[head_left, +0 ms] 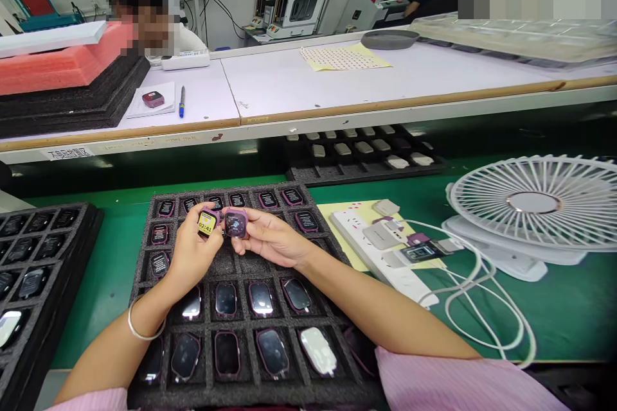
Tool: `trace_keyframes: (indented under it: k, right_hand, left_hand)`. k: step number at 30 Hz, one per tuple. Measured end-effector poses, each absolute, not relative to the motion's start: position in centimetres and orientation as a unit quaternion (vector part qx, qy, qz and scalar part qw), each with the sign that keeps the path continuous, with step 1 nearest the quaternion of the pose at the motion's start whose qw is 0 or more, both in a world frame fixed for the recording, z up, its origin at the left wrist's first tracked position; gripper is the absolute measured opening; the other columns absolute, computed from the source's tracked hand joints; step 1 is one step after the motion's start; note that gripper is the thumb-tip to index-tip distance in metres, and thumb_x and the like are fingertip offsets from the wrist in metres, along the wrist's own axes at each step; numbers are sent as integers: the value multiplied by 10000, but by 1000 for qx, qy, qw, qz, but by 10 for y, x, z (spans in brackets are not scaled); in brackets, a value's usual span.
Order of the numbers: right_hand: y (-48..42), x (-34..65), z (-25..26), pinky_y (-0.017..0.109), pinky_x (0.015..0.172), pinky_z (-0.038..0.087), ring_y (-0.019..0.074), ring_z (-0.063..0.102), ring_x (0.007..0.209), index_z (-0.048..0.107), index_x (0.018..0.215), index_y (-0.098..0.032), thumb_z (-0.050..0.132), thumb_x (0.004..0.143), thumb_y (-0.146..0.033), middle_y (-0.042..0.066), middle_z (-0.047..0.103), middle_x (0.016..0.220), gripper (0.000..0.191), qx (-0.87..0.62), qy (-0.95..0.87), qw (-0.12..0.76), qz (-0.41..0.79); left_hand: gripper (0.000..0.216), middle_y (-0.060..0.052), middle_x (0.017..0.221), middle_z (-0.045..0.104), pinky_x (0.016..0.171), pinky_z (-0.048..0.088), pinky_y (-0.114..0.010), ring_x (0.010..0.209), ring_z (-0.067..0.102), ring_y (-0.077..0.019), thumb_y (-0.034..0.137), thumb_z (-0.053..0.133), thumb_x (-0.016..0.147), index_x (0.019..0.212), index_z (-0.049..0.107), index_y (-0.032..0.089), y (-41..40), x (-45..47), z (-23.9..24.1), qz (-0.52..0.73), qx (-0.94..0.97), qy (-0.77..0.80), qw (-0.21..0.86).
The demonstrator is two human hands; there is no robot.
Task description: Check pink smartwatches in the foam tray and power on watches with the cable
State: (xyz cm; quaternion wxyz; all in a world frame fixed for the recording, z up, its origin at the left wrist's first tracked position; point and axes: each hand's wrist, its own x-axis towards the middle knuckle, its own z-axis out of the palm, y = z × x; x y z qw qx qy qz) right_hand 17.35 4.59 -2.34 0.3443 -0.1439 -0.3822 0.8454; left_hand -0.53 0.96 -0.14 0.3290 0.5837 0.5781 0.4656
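Note:
My left hand (190, 250) is closed around a small watch body with a lit yellow screen (207, 223). My right hand (270, 237) grips a purple watch body with a dark lit screen (236, 223). The two watch bodies sit side by side, nearly touching, above a black foam tray (144, 270). That tray holds several purple watch bodies in its cells, with dark or glossy screens. A silver bangle (139, 331) circles my left wrist.
Another black foam tray (43, 257) lies left. A white power strip (385, 257) with chargers and white cables is to the right, beside a white fan (535, 205). A further tray (361, 154) sits under the raised shelf. A person sits behind the shelf at far left.

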Motion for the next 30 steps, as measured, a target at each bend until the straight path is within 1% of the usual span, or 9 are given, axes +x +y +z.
trace_keyframes:
  k: [4, 7, 11, 13, 17, 23, 30]
  right_hand:
    - [46, 174, -24, 291, 699, 507, 137, 637, 729, 621, 1245, -187, 814, 770, -346, 31, 687, 893, 537, -150, -382, 345, 844]
    - [46, 174, -24, 290, 702, 509, 136, 634, 731, 621, 1245, -190, 813, 769, -348, 34, 686, 909, 537, -151, -383, 347, 843]
    - [46, 174, -23, 293, 709, 514, 125, 627, 730, 633, 1230, -207, 802, 778, -343, 61, 676, 1065, 501, -152, -389, 355, 836]
    - [46, 174, -22, 292, 707, 515, 123, 626, 733, 639, 1223, -213, 798, 781, -342, 66, 667, 1108, 487, -151, -389, 358, 835]
    - [46, 174, -20, 280, 695, 513, 127, 637, 733, 654, 1207, -211, 805, 775, -335, 59, 673, 1090, 474, -145, -381, 359, 839]
    - [46, 175, -21, 279, 696, 510, 123, 634, 728, 653, 1211, -203, 807, 777, -329, 61, 678, 1054, 478, -146, -382, 360, 839]
    - [46, 174, -20, 267, 679, 518, 128, 647, 732, 662, 1204, -198, 805, 781, -310, 61, 683, 1075, 460, -135, -374, 364, 842]
  left_hand:
    - [380, -15, 876, 639, 692, 469, -257, 738, 586, -145, 274, 625, 773, 1141, 575, 191, 9, -5, -1, 470, 578, 577, 334]
    - [384, -13, 876, 638, 695, 473, -257, 744, 592, -146, 253, 617, 760, 1137, 577, 193, 8, -4, 0, 474, 577, 577, 330]
    - [377, -13, 881, 641, 679, 475, -254, 741, 589, -146, 221, 599, 747, 1124, 588, 197, 8, -5, 0, 469, 584, 584, 312]
    - [382, -14, 883, 639, 674, 474, -254, 737, 584, -144, 222, 597, 751, 1132, 585, 194, 8, -5, -1, 472, 581, 583, 316]
    - [400, -16, 885, 631, 674, 468, -254, 742, 578, -144, 229, 598, 758, 1155, 576, 190, 8, -5, -2, 480, 572, 579, 327]
    - [386, -19, 898, 636, 668, 466, -253, 738, 576, -142, 218, 597, 759, 1143, 588, 189, 7, -5, -2, 477, 580, 582, 312]
    - [408, -15, 898, 622, 660, 453, -246, 718, 557, -130, 233, 594, 764, 1167, 575, 179, 7, -5, -1, 483, 573, 582, 317]
